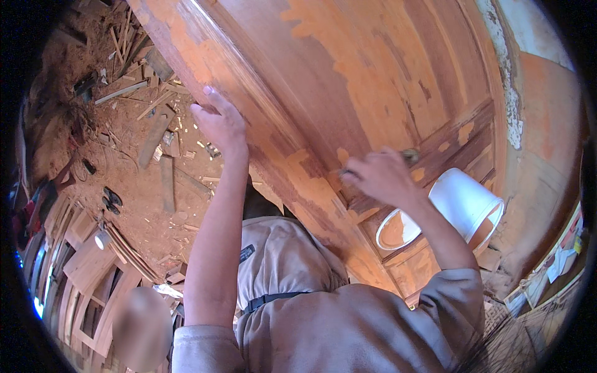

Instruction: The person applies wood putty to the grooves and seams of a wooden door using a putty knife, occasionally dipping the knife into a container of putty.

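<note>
A large wooden door (pixel 323 105) with panels and moldings slants across the view, its brown surface smeared with orange filler patches. My left hand (pixel 222 124) grips its left edge, fingers bent at the rim. Over the lower panel area, my right hand (pixel 382 179) is closed around what looks like a putty knife (pixel 410 156), mostly hidden by the fingers. Just right of that hand, a white bucket (pixel 459 194) lies tilted, orange filler showing at its mouth. Beside my right forearm is a round white lid (pixel 411 229) with orange filler on it.
Wood offcuts (pixel 166 180) and shavings litter the earthen floor at left, with a pair of dark sandals (pixel 112 200). Stacked boards (pixel 87 267) stand at lower left, near a blurred round shape (pixel 142 329). A pale wall (pixel 541 112) lies beyond the door's right side.
</note>
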### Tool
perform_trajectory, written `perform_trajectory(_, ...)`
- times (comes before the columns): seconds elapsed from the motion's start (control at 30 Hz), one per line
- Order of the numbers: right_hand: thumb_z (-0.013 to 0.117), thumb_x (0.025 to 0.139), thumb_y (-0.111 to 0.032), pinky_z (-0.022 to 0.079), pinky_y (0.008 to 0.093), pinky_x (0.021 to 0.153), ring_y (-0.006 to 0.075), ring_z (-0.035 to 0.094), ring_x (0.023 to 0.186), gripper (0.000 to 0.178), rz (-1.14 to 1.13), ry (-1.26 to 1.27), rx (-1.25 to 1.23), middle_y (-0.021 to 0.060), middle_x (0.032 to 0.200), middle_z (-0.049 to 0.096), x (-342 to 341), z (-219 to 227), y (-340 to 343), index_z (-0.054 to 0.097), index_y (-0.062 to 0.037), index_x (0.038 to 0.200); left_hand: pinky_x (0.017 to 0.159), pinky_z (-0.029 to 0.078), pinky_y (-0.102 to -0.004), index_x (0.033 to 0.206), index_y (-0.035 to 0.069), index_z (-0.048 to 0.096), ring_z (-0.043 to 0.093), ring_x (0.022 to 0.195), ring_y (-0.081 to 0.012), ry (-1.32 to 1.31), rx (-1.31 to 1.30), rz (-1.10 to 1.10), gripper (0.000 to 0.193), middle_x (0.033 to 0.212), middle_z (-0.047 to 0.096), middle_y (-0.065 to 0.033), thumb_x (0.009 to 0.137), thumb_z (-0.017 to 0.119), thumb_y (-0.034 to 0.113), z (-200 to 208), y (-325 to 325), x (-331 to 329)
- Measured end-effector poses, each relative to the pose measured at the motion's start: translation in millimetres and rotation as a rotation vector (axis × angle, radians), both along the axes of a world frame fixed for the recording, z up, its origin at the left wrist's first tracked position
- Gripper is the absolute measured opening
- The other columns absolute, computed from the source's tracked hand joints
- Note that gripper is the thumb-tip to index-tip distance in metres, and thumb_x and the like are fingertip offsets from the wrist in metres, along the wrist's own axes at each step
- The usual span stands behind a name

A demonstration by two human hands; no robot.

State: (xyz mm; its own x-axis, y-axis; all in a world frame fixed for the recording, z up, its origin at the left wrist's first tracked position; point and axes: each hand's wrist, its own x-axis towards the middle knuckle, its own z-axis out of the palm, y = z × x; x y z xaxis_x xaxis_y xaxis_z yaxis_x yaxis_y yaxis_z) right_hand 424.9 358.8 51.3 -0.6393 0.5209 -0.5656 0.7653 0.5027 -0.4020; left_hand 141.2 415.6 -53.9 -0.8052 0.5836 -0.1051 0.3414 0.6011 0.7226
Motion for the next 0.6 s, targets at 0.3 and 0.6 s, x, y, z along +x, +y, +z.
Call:
perform_trajectory(0.3, 0.065, 0.092, -0.031, 0.048, 0.0476, 0.064, 0.0374, 0.065, 0.07, 0.025, -0.564, 0.044, 0.076, 0.015, 0.069, 0.065, 55, 57, 9, 0.059, -0.0071, 0.087, 0.09, 0.044, -0.0472, 0.111, -0.011, 0.049, 0.06, 0.101, -0.0418, -0.066, 0.014, -0.028, 0.066, 0.109, 0.061, -0.0314, 0.101, 0.041, 0.054, -1, -3, -7)
perform_trajectory(0.6, 0.063, 0.094, -0.028, 0.047, 0.0466, 0.059, 0.0385, 0.065, 0.069, 0.023, -0.978, 0.083, -0.111, 0.0191, 0.074, 0.064, 48, 22, -85, 0.057, -0.0057, 0.099, 0.089, 0.045, -0.0475, 0.115, -0.012, 0.048, 0.059, 0.099, -0.0424, -0.071, -0.045, -0.038, 0.066, 0.109, 0.058, -0.0334, 0.102, 0.039, 0.052, 7, -1, 2)
